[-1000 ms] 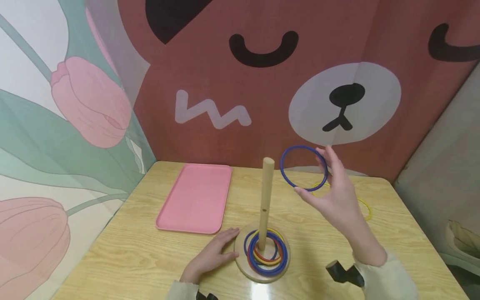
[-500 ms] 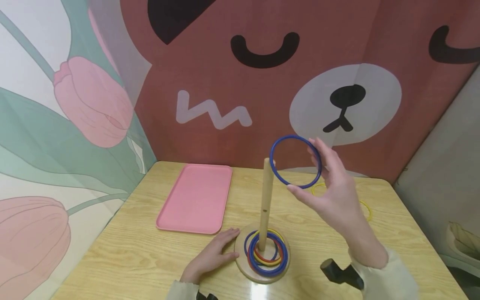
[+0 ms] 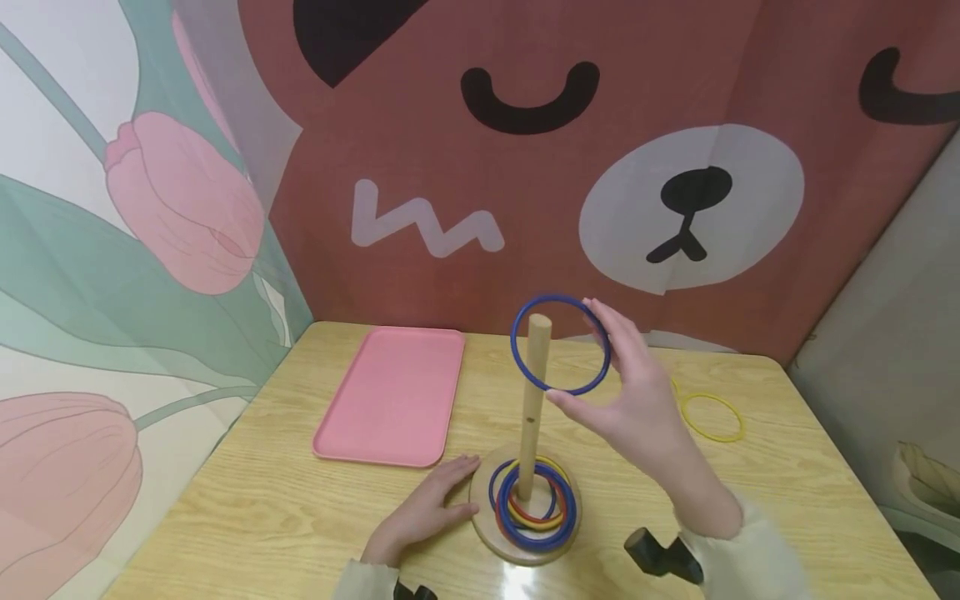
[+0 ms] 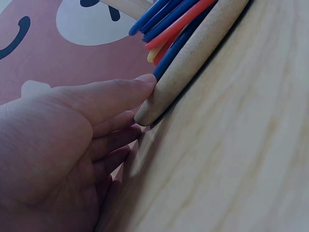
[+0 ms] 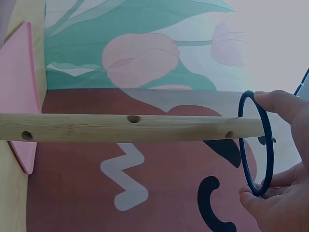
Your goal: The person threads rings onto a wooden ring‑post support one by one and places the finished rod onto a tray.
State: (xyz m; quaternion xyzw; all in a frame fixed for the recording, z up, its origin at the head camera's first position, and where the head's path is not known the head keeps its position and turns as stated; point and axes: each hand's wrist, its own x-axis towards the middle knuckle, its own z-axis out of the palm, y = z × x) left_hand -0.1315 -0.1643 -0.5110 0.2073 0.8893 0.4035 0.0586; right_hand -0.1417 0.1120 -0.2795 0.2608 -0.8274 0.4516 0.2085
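Note:
My right hand (image 3: pixel 637 408) pinches a thin blue ring (image 3: pixel 513 343) between thumb and fingers at its right side. In the head view the ring's far rim passes behind the top of an upright wooden post (image 3: pixel 528 433), and its near rim crosses in front. The right wrist view also has the post's end inside the tilted ring (image 5: pixel 272 150). My left hand (image 3: pixel 423 504) lies at the left edge of the round wooden base (image 3: pixel 486 529), fingers extended, thumb (image 4: pixel 137 87) touching the rim. Several blue, red and yellow rings (image 3: pixel 574 512) lie around the post's foot.
A yellow ring (image 3: pixel 712 396) lies on the wood-grain table (image 3: pixel 810 500) at the right, with part of another behind my right hand. A pink tray (image 3: pixel 390 392) lies at the back left. Behind the table hangs a cloth with a bear print (image 3: pixel 540 208).
My right hand has carried the blue ring leftward, first rising and then lowering it, from beside the post to around its top. The left hand stays at the base.

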